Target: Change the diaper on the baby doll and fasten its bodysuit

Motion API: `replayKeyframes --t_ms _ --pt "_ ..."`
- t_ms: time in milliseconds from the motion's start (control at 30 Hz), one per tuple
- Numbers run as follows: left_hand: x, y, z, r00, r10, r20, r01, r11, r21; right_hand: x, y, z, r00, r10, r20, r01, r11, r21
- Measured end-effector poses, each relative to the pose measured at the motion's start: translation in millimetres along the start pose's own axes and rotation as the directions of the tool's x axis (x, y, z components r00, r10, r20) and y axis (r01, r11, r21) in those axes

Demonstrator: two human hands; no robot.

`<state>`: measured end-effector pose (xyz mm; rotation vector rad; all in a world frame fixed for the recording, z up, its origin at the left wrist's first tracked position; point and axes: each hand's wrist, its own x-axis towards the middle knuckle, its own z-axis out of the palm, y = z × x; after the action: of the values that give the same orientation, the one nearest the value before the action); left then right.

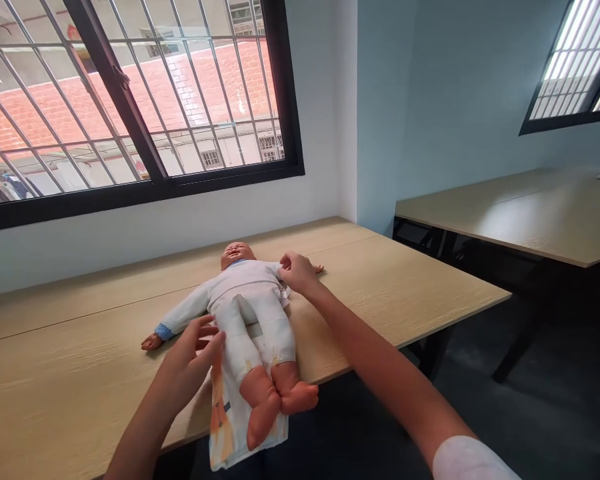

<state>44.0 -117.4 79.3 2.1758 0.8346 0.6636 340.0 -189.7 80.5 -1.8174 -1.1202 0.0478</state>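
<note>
A baby doll (253,293) in a white long-sleeved top and white trousers lies on its back on the wooden table (405,287). Its bare feet point toward me and stick out past the table's front edge. Under the legs a white cloth with an orange print (225,427) hangs over that edge. My right hand (298,272) is at the doll's upper arm on the right side, its fingers pinched on the sleeve. Beside the doll's leg on the left is my left hand (193,357), with thumb and fingers apart, holding nothing. The doll's other sleeve has a blue cuff.
Behind the table, a pale wall (325,133) carries a dark-framed window (163,193) with bars. A second wooden table (530,207) stands at the right, with a gap of dark floor (460,393) between the two.
</note>
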Motion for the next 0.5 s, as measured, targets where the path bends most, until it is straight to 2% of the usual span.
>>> replayKeyframes --t_ms 33,67,133,200,267,367,500 --pt "-2.9 3.0 -0.7 0.995 0.097 -0.016 -0.097 0.995 0.035 -10.0 -16.9 -4.8 0.996 -0.092 -0.02 0.094 0.988 0.119" --pt "-5.9 7.7 -1.4 0.979 0.203 0.014 -0.203 0.976 0.077 -21.7 -34.3 -8.0 0.979 -0.201 0.021 0.189 0.947 0.261" --pt "-11.6 19.9 -2.7 0.901 0.39 0.188 -0.419 0.895 0.154 -47.2 -66.4 -9.7 0.886 -0.395 0.243 0.274 0.868 0.414" --pt "-15.5 30.7 -4.1 0.812 0.429 0.396 -0.535 0.818 0.211 -69.6 -88.5 -7.7 0.771 -0.464 0.437 0.331 0.877 0.348" --pt "-17.7 35.3 -6.1 0.765 0.417 0.492 -0.587 0.766 0.264 -84.0 -97.5 -4.7 0.733 -0.422 0.534 0.378 0.905 0.196" --pt "-20.5 29.1 -12.3 0.76 0.424 0.492 -0.603 0.741 0.295 -91.2 -92.3 -2.0 0.705 -0.339 0.624 0.391 0.919 0.057" --pt "-24.8 12.1 -23.8 0.81 0.384 0.444 -0.539 0.786 0.303 -91.8 -77.0 -4.7 0.612 -0.337 0.715 0.478 0.879 0.006"
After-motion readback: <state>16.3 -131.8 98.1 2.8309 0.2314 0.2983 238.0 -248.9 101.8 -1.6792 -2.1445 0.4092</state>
